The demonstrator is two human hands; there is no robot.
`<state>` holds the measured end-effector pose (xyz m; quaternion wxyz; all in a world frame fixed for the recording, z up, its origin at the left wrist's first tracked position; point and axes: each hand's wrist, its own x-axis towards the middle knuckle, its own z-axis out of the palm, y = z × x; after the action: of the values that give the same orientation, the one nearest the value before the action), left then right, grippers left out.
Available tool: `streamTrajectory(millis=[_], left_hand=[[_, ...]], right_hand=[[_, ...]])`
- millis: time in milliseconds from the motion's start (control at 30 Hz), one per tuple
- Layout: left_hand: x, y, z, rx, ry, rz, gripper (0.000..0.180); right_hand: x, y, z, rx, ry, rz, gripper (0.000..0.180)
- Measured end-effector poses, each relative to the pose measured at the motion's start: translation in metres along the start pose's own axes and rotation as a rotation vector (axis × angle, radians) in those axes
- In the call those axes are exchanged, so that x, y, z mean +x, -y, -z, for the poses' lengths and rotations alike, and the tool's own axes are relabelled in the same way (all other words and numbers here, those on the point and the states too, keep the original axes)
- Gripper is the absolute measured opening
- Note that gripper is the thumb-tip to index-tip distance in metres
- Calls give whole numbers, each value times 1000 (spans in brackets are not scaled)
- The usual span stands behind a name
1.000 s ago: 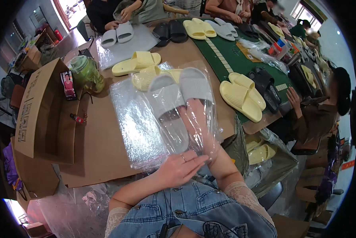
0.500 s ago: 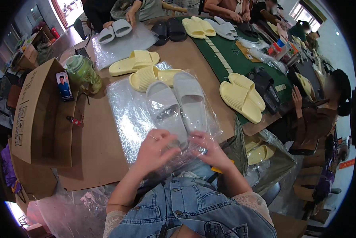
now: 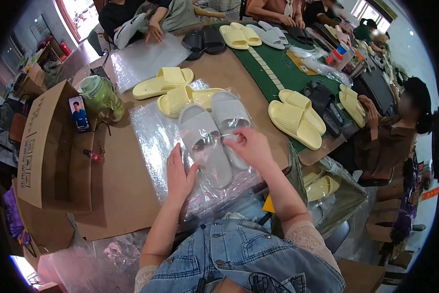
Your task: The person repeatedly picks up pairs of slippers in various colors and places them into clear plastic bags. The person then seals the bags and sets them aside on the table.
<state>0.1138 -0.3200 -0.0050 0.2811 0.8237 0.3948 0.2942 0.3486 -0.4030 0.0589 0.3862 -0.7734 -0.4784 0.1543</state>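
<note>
A pair of grey slippers (image 3: 216, 168) lies side by side in front of me on clear plastic bags (image 3: 151, 146), with shiny film about them. Whether both slippers are inside a bag, I cannot tell. My left hand (image 3: 181, 173) rests along the left slipper's outer side, thumb apart from the fingers. Over the right slipper (image 3: 230, 110), my right hand (image 3: 251, 149) has thumb and fingertips pinched together at its strap; what they grip is too small to make out. Two yellow slippers (image 3: 180, 101) lie just beyond the grey pair.
At left stand an open cardboard box (image 3: 58, 190), a phone (image 3: 79, 114) and a green-tinted jar (image 3: 100, 100). More yellow slippers (image 3: 297, 119) and black slippers (image 3: 323, 107) sit on the green mat (image 3: 258, 73). Co-workers sit at the far side and right. A bag of yellow slippers (image 3: 322, 188) hangs below the table's right edge.
My left hand has moved to the left slipper's side, my right hand up to the right slipper's strap. The far co-worker has lifted the light slippers off the plastic.
</note>
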Motion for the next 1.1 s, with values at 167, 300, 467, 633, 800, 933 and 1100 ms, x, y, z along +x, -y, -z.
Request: streamTrajectory(millis=[167,300,467,633,800,933,1100], left_hand=[[-1,8,-1,-19,-28,-20,79],[-2,8,-3,-12,-19,-27,77],[-3,7,-1,-70,-46,-32,70],[-3,2,2,-84,-9,13,73],[-4,-3,-1,27,52,-8,76],[-10,-3,1,45,65,-3,81],[-9,-1,-4,87,91,-33,82]], right_hand=[[40,-33,-60,-285,-96,119,47],[35,-17,-73,-197,-111,96,30],[22,-29,-63,0,-118,47,23],[-38,-49,-4,37,-91,-18,26],[-101,-83,119,147,-475,54,32],[-142,-132,243,-512,-606,-227,14],[-255,-214,293,-1090,-280,-644,23]])
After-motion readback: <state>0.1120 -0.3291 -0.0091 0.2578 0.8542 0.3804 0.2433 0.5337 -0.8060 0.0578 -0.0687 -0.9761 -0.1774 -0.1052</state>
